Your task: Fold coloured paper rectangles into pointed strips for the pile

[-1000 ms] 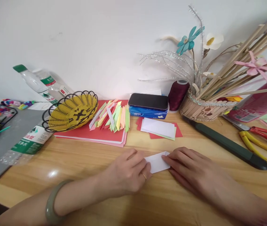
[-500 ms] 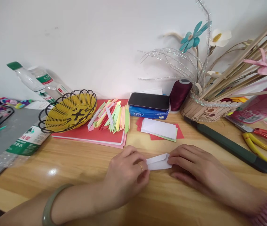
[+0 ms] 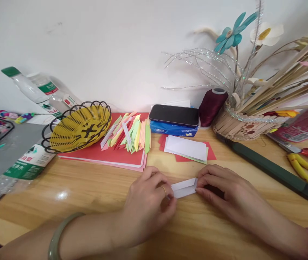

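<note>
A small white strip of folded paper (image 3: 184,188) lies between my hands, low over the wooden table. My left hand (image 3: 152,202) pinches its left end, with a ring on one finger. At the right end, my right hand (image 3: 219,186) grips the paper between thumb and fingertips. The long upper edge is folded over, and a crease shows near the right end. Just beyond the hands rests a stack of white paper slips (image 3: 185,147), with red and green slips showing under it.
Folded coloured strips (image 3: 129,133) lie on red paper (image 3: 89,159) beside a yellow basket (image 3: 82,128). A phone (image 3: 174,114) rests on a blue packet (image 3: 170,129). A maroon thread spool (image 3: 213,107), a stick-covered pot (image 3: 246,126), a dark green tool (image 3: 273,171) and scissors (image 3: 303,166) stand or lie rightward.
My right thumb has come up to the paper's lower right corner, closing with the fingers on it. The left hand keeps its hold. The camera view has shifted slightly.
</note>
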`<state>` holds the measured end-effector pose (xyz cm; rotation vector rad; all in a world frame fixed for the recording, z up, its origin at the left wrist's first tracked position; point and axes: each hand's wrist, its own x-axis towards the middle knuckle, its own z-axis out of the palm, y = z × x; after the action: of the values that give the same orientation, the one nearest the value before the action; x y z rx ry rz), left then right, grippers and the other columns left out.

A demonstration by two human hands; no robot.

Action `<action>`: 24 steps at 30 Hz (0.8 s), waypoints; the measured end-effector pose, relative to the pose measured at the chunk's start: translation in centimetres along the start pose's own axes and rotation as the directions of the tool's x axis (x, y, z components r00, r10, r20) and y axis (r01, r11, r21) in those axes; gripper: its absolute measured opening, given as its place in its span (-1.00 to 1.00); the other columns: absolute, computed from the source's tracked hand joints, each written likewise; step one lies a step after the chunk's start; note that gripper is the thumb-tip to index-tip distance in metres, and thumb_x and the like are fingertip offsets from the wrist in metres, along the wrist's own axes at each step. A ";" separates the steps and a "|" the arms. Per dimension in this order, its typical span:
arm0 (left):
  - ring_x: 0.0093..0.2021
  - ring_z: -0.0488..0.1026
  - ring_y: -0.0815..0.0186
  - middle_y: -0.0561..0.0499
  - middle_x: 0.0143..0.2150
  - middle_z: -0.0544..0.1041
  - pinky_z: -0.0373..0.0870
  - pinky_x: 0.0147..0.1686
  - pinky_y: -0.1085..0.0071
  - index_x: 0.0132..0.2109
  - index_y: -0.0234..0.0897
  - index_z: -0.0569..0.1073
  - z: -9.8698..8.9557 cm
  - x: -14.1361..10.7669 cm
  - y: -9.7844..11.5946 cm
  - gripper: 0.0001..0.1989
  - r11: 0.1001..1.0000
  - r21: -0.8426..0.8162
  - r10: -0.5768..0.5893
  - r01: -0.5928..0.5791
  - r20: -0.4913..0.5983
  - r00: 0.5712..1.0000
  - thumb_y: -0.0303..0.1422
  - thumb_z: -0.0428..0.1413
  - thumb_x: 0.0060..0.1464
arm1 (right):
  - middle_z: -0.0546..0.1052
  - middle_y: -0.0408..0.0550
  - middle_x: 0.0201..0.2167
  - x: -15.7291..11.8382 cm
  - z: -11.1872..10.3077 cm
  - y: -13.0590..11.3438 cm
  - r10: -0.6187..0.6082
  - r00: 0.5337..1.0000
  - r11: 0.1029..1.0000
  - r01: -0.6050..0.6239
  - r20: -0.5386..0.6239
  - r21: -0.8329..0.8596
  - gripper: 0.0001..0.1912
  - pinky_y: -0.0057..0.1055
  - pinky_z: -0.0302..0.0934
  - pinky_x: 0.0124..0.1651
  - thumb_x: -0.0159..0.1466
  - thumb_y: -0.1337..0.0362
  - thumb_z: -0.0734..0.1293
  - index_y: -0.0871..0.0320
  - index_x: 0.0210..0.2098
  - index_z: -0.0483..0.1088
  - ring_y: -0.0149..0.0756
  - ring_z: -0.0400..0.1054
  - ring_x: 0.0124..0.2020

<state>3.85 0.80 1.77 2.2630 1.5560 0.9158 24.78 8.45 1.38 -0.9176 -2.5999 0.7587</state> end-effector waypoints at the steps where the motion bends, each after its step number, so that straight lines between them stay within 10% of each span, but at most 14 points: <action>1: -0.24 0.28 0.22 -0.03 -0.37 0.47 0.36 -0.31 0.33 -0.41 -0.34 0.44 0.1 0.1 0.0 -0.92 1.000 -0.004 -0.002 0.002 0.002 1.000 -0.53 0.08 0.00 | 0.40 -0.06 -0.33 0.0 0.1 0.0 0.002 1.000 1.000 -0.002 -0.007 -0.005 -0.76 -0.27 0.19 -0.24 0.35 0.25 0.11 0.11 -0.37 0.34 -0.27 0.29 -0.29; 24: -0.25 0.24 0.20 -0.02 -0.40 0.39 0.28 -0.27 0.26 -0.47 -0.33 0.36 1.0 1.0 -0.6 -0.94 0.985 0.167 -0.065 0.041 0.146 0.987 -0.52 0.05 -0.09 | 0.27 -0.05 -0.33 0.2 1.0 -0.3 0.035 0.998 0.994 -0.041 -0.061 -0.106 -0.84 -0.25 0.19 -0.23 0.31 0.33 0.11 0.14 -0.39 0.24 -0.27 0.23 -0.29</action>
<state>4.28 2.10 1.09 2.3263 1.6689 0.6065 24.10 8.00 0.75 -1.0071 -2.5998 0.5972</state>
